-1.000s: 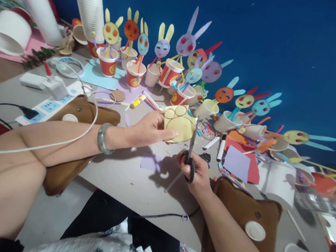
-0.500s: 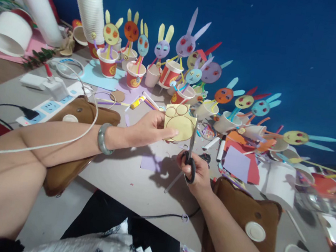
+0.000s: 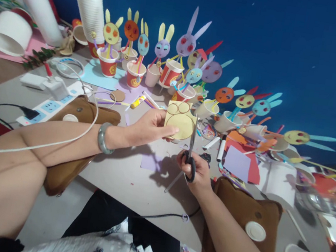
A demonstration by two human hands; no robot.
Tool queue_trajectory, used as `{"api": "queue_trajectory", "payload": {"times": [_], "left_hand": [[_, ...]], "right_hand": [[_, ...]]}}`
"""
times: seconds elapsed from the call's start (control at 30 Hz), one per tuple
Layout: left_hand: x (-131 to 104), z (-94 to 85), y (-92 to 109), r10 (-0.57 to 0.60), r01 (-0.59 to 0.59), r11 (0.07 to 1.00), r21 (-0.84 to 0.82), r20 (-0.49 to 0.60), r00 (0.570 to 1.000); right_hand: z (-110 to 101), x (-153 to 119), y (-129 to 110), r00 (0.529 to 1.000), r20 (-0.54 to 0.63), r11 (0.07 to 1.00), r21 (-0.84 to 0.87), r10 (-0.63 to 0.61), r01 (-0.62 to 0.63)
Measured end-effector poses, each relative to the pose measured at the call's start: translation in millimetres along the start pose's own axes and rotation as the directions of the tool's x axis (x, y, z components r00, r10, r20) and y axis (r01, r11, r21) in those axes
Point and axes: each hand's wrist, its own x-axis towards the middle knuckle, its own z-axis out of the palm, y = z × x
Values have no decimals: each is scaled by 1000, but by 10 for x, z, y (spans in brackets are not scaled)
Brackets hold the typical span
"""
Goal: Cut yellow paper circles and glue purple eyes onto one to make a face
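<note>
My left hand is closed on a piece of yellow paper, thumb on its front. Drawn on the paper are one large circle and smaller circles above it. In my right hand is a pair of scissors with black handles, fingers through the loops. The blades point up along the right edge of the yellow paper, close against the large circle's outline. Below the hands lies a purple piece of paper on the grey table.
Paper rabbits in cups, such as a red cup, line the back by the blue wall. Stacked white cups lean at left. A power strip with a white cable lies left. Brown cushions flank the table's front. A glue stick lies behind my left hand.
The yellow paper has tilted slightly and shifted a little in my left hand. Both hands and the scissors are almost where they were.
</note>
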Motion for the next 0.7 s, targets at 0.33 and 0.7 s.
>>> {"api": "queue_trajectory", "payload": {"times": [0.33,0.7], "left_hand": [[2,0,-11,-19,18,1000,12,75,997],[-10,-9,14,-60,54,997,53,108,992]], "right_hand": [[-20,-5,-31,999,44,1000,4,-10,10],[-40,-14,27,998,56,999,22,-24,23]]}}
